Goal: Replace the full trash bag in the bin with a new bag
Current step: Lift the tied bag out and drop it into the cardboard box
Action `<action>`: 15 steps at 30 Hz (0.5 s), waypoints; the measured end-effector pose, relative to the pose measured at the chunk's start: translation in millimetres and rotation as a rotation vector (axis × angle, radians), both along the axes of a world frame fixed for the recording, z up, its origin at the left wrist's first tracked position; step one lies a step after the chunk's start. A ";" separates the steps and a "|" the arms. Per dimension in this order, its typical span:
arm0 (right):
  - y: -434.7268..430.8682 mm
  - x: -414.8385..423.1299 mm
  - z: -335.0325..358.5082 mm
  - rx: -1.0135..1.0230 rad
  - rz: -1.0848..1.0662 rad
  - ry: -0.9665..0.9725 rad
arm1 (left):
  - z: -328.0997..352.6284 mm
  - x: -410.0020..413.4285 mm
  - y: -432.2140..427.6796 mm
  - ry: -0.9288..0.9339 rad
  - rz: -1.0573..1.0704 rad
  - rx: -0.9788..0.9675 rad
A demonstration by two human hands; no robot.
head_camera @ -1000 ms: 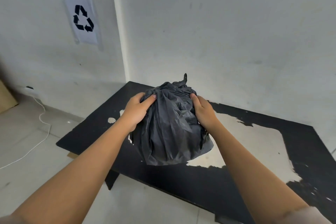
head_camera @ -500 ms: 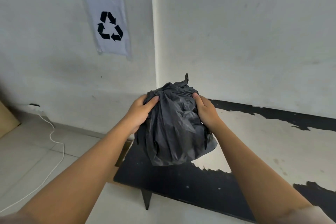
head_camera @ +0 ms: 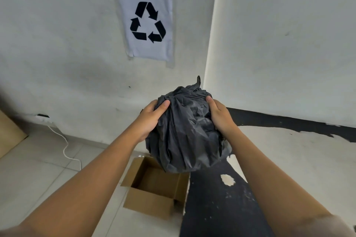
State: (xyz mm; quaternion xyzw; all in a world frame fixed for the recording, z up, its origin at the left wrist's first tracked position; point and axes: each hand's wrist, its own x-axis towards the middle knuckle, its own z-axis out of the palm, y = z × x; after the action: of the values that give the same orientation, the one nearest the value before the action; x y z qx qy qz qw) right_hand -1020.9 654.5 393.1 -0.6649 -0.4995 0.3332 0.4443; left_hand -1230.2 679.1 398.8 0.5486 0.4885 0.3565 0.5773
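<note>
A full dark grey trash bag [head_camera: 185, 132], tied at the top, is held up in the air between both hands. My left hand [head_camera: 150, 117] grips its left side with the thumb over the front. My right hand [head_camera: 219, 115] grips its right side. The bag hangs over the left end of a worn black table [head_camera: 221, 198] and partly above an open cardboard box [head_camera: 154, 188] on the floor. No bin is in view.
A recycling sign [head_camera: 147, 19] is taped to the wall ahead. A white cable [head_camera: 65, 148] trails over the tiled floor at left, near a brown board [head_camera: 9, 134] leaning at the far left. The wall corner stands just behind the bag.
I have carried the bag left, from above the table's middle to its left end. The cardboard box has come into view beneath it. Both hands keep the same hold.
</note>
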 end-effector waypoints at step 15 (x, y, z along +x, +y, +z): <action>127.2 -112.3 -118.4 -0.177 -0.207 0.082 | -126.2 -82.2 156.6 0.116 -0.020 -0.125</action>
State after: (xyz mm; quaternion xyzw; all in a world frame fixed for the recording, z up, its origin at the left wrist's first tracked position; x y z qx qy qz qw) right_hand -1133.1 781.8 274.7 -0.7351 -0.3785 0.3554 0.4360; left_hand -1312.4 835.7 272.7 0.5362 0.5369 0.2873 0.5845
